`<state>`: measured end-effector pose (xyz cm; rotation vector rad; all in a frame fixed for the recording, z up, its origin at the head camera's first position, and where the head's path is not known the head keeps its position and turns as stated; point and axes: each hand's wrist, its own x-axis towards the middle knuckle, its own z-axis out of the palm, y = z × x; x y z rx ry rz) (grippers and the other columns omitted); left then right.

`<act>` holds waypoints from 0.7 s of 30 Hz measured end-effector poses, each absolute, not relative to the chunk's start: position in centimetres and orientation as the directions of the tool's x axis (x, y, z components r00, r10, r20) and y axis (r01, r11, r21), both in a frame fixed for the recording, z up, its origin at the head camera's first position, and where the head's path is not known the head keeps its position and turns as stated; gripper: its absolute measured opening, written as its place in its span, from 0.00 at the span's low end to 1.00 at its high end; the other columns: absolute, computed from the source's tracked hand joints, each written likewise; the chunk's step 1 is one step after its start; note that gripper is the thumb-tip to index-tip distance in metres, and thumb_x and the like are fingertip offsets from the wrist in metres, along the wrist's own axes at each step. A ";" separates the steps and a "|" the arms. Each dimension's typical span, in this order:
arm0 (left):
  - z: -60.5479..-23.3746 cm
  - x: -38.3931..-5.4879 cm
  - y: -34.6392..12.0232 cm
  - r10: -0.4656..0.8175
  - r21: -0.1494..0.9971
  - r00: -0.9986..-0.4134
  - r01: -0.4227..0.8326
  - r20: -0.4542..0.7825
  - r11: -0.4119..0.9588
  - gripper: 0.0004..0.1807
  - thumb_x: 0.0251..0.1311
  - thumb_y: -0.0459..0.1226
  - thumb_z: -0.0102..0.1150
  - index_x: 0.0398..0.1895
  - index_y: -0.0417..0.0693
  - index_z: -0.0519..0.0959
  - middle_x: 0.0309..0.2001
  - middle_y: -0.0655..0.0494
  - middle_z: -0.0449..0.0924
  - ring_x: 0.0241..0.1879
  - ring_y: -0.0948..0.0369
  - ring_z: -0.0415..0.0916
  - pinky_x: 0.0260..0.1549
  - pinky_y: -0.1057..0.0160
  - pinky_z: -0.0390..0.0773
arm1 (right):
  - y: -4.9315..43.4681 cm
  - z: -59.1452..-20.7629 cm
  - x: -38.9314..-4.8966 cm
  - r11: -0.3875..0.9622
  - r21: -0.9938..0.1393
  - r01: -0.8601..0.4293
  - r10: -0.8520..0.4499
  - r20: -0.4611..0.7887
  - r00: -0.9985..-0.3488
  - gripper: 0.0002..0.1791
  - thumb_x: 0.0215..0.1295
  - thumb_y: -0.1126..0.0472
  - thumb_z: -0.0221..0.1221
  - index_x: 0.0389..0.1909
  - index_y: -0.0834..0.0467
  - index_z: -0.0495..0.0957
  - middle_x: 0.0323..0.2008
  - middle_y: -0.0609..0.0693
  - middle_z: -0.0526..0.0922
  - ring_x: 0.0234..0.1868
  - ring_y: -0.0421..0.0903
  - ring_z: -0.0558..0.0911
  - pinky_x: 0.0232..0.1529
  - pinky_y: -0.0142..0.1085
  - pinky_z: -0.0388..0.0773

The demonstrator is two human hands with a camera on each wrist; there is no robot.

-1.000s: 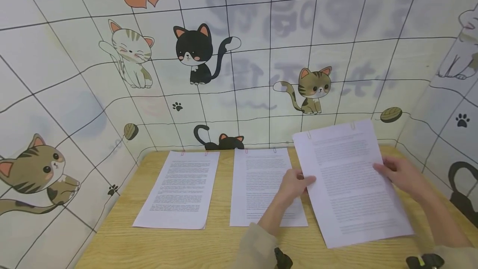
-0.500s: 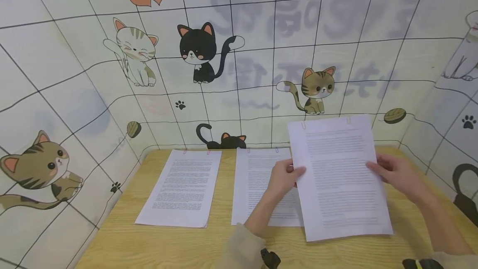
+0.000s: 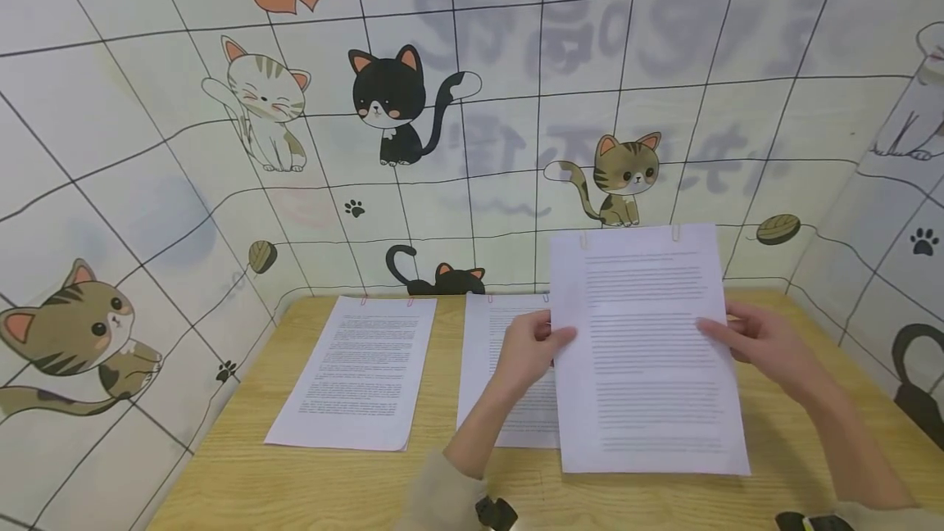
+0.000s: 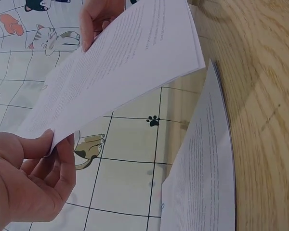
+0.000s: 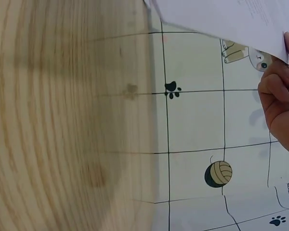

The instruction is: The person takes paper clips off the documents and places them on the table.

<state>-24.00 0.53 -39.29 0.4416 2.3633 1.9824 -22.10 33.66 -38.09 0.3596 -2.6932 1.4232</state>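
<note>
A clipped stack of printed paper (image 3: 649,359) is held up above the table, tilted toward me, with two pale paper clips (image 3: 675,233) on its top edge. My left hand (image 3: 527,351) pinches its left edge, thumb on the printed face and fingers behind. On the opposite edge, my right hand (image 3: 763,342) pinches it the same way. A second clipped stack (image 3: 509,416) lies on the table behind the left hand, its right part hidden by the held paper. In the left wrist view, the held stack's layered edge shows, and the left hand (image 4: 33,173) grips its near side.
Another printed stack (image 3: 354,375) with reddish clips lies at the left of the wooden table (image 3: 295,486). A cloth with cats and grid lines (image 3: 501,211) hangs as a wall behind and along both sides.
Both hands have moved the held stack leftward and turned it more upright, so it now covers more of the middle stack. The left stack stays where it was on the table.
</note>
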 end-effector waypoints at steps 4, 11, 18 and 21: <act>-38.9 -23.7 -0.6 0.243 0.962 -0.953 0.223 0.182 0.156 0.08 0.66 0.35 0.65 0.45 0.41 0.85 0.28 0.56 0.86 0.24 0.67 0.77 0.23 0.70 0.73 | 32.7 -37.9 -21.9 0.539 -0.796 -0.277 -0.184 0.209 -0.960 0.25 0.76 0.57 0.57 0.65 0.70 0.71 0.37 0.50 0.89 0.32 0.47 0.85 0.36 0.30 0.75; -38.4 -23.3 -2.7 0.258 0.951 -0.947 0.242 0.189 0.191 0.10 0.67 0.37 0.65 0.47 0.43 0.84 0.32 0.54 0.87 0.28 0.64 0.81 0.28 0.65 0.78 | 30.9 -37.3 -21.5 0.486 -0.801 -0.350 -0.241 0.262 -0.934 0.22 0.75 0.61 0.58 0.63 0.70 0.73 0.41 0.51 0.89 0.36 0.47 0.88 0.39 0.30 0.78; -38.3 -22.9 -5.4 0.318 0.942 -0.923 0.282 0.215 0.183 0.12 0.69 0.35 0.62 0.51 0.41 0.83 0.37 0.49 0.87 0.32 0.61 0.81 0.31 0.65 0.79 | 29.0 -37.0 -21.4 0.421 -0.813 -0.403 -0.333 0.274 -0.902 0.20 0.72 0.65 0.60 0.60 0.69 0.75 0.41 0.53 0.89 0.38 0.48 0.89 0.41 0.31 0.81; -38.3 -22.6 -6.6 0.325 0.939 -0.922 0.284 0.211 0.196 0.12 0.69 0.35 0.61 0.53 0.40 0.82 0.38 0.49 0.87 0.32 0.61 0.81 0.32 0.66 0.79 | 28.0 -37.2 -21.4 0.416 -0.810 -0.415 -0.362 0.271 -0.892 0.20 0.72 0.64 0.61 0.60 0.67 0.76 0.42 0.52 0.89 0.39 0.48 0.89 0.41 0.32 0.81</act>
